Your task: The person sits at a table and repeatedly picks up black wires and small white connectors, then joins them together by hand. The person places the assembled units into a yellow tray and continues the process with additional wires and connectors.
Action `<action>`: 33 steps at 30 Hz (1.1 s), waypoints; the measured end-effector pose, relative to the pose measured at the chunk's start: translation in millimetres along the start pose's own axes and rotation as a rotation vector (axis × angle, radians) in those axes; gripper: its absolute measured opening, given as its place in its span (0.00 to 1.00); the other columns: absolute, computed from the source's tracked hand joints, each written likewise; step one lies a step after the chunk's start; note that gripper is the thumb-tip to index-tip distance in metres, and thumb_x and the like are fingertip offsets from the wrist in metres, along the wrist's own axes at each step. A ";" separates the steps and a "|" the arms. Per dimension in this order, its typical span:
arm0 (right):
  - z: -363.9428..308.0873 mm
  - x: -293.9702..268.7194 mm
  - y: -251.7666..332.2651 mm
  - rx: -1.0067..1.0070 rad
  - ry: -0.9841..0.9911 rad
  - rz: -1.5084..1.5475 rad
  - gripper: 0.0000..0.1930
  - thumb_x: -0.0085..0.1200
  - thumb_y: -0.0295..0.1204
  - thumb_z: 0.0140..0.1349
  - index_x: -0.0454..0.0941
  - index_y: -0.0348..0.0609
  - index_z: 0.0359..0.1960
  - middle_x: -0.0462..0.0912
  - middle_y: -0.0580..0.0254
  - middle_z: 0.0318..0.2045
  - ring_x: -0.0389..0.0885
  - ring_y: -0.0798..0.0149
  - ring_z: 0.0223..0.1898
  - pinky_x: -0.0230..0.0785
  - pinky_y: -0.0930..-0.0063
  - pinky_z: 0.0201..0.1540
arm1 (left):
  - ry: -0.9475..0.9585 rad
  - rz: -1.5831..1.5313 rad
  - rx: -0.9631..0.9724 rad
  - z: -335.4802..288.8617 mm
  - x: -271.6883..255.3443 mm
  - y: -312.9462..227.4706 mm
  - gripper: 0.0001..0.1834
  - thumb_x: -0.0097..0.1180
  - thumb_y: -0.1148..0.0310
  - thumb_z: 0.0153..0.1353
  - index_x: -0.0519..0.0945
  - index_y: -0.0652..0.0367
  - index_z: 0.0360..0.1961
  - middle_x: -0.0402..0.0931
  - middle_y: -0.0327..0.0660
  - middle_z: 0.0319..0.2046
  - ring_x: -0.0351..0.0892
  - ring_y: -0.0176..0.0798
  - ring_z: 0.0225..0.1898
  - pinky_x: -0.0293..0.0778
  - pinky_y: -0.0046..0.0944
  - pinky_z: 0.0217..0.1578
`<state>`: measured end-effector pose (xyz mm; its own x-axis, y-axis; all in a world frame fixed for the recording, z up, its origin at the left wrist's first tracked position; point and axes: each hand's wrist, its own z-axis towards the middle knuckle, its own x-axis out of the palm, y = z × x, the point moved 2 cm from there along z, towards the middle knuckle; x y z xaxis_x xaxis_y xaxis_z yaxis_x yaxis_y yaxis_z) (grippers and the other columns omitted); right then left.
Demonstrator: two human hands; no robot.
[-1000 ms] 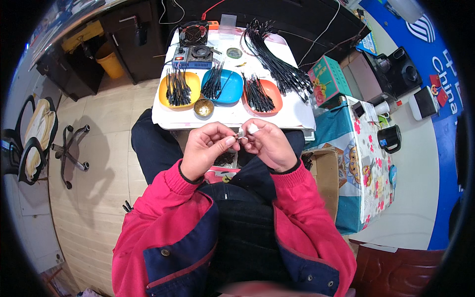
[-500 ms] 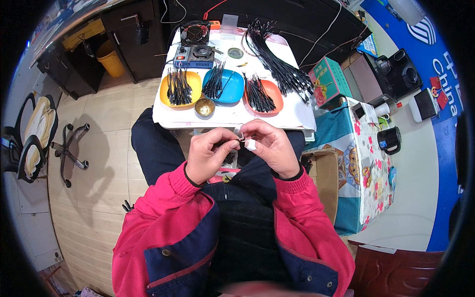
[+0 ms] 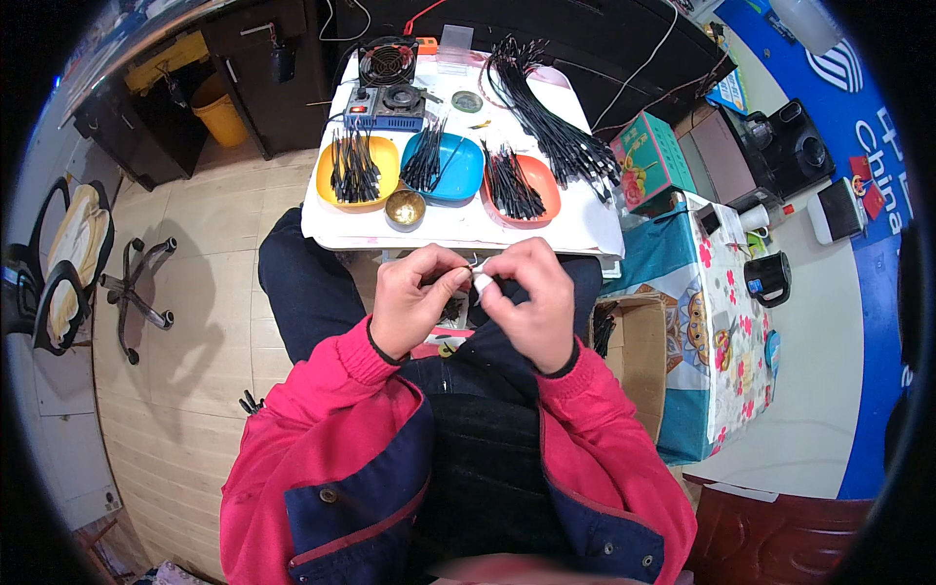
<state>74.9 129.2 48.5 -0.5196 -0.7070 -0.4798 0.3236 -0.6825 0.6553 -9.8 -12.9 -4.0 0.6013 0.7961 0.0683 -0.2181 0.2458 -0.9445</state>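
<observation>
My left hand (image 3: 416, 297) and my right hand (image 3: 531, 300) meet over my lap, just off the near edge of the white table (image 3: 336, 222). Both are closed in a pinch, fingertips together around a small piece too hidden to name. White wrapping covers a finger of my right hand. Beyond them, black cable pieces lie in a yellow tray (image 3: 327, 171), a blue tray (image 3: 465, 171) and an orange-red tray (image 3: 544, 177). A small brass-coloured bowl (image 3: 405, 208) stands between the yellow and blue trays, nearer to me.
A small blue device (image 3: 390, 109) and a black fan (image 3: 387, 63) stand at the table's back left. A bundle of long black cables (image 3: 551, 122) lies back right. Right of me are a cardboard box (image 3: 639, 361) and a cloth-covered table (image 3: 726, 331); an office chair (image 3: 73, 263) is left.
My right hand has turned, its fingers curling in more tightly against the left fingertips. My left hand has hardly moved. The trays look the same.
</observation>
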 end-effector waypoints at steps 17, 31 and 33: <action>-9.0 4.6 -40.6 0.355 0.156 0.742 0.08 0.58 0.20 0.58 0.77 0.38 0.39 0.78 0.67 0.35 0.72 0.76 0.31 0.65 0.83 0.36 | 0.229 -0.828 -0.481 1.1 2.3 10.8 0.04 0.54 0.75 0.66 0.77 0.65 0.38 0.79 0.43 0.27 0.64 0.23 0.20 0.56 0.22 0.20; -13.9 16.7 -67.9 0.684 0.228 1.132 0.07 0.57 0.21 0.64 0.75 0.37 0.42 0.79 0.67 0.38 0.77 0.75 0.40 0.70 0.81 0.45 | 0.238 -0.720 -0.502 7.3 5.1 26.5 0.08 0.52 0.76 0.67 0.78 0.68 0.44 0.82 0.46 0.31 0.66 0.23 0.23 0.63 0.23 0.25; -13.9 18.0 -77.7 0.639 0.246 1.044 0.07 0.56 0.23 0.65 0.75 0.37 0.43 0.79 0.66 0.37 0.77 0.74 0.38 0.70 0.79 0.45 | 0.247 -0.609 -0.487 9.4 4.8 29.1 0.08 0.52 0.75 0.68 0.79 0.68 0.44 0.82 0.45 0.31 0.66 0.23 0.24 0.63 0.22 0.26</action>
<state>51.3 166.9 -19.2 -0.0616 -0.9192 0.3890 0.0142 0.3889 0.9212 -20.5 3.2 -28.2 0.6712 0.4416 0.5954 0.5257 0.2827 -0.8023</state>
